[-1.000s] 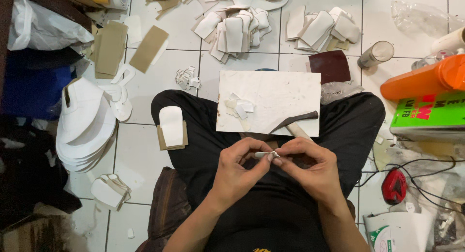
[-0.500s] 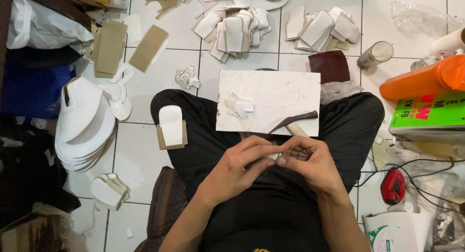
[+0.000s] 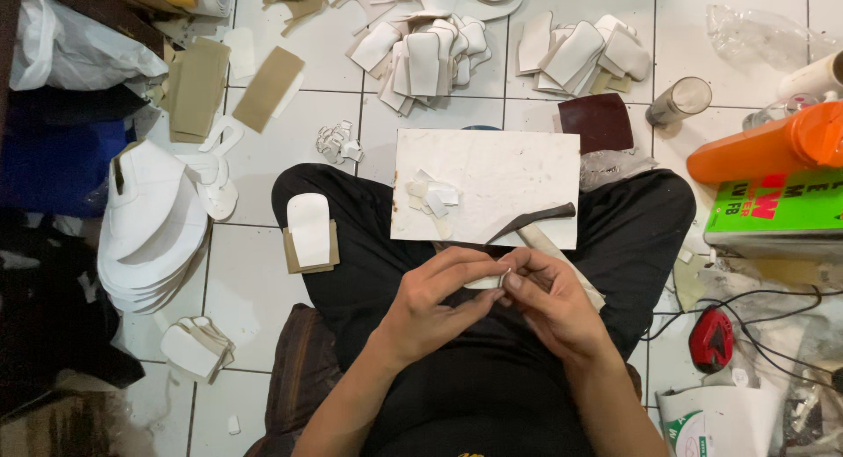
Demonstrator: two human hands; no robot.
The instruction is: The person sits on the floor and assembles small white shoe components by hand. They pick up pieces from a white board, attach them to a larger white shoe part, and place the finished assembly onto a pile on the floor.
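The person sits cross-legged in black trousers on a floor (image 3: 290, 132) of white square tiles with dark grout lines, strewn with cut pieces. A white rectangular board (image 3: 509, 172) rests across the lap, carrying a small heap of white scraps (image 3: 432, 195) and one hammer (image 3: 536, 224) with a dark head and a pale wooden handle. The left hand (image 3: 435, 303) and the right hand (image 3: 544, 303) meet just below the board, fingertips pinched together on one small white piece (image 3: 486, 282), which sits between them over the lap; both hands are clenched on it. On the left thigh lies one white insole-shaped piece (image 3: 309, 229) on a tan card backing. Beyond the board, two heaps of white cut pieces (image 3: 426, 53) lie side by side on the tiles, with one dark brown square (image 3: 597, 122) and one glass tumbler (image 3: 678, 101) near them. At the right edge stands one orange bottle (image 3: 764, 145) on its side above a green box with red lettering (image 3: 777, 202), and lower down one red device (image 3: 711, 341) with black cables. To the left, a stack of large white curved pieces (image 3: 149, 229) leans beside a blue object (image 3: 53, 167), with tan card sheets (image 3: 198, 88) above it.
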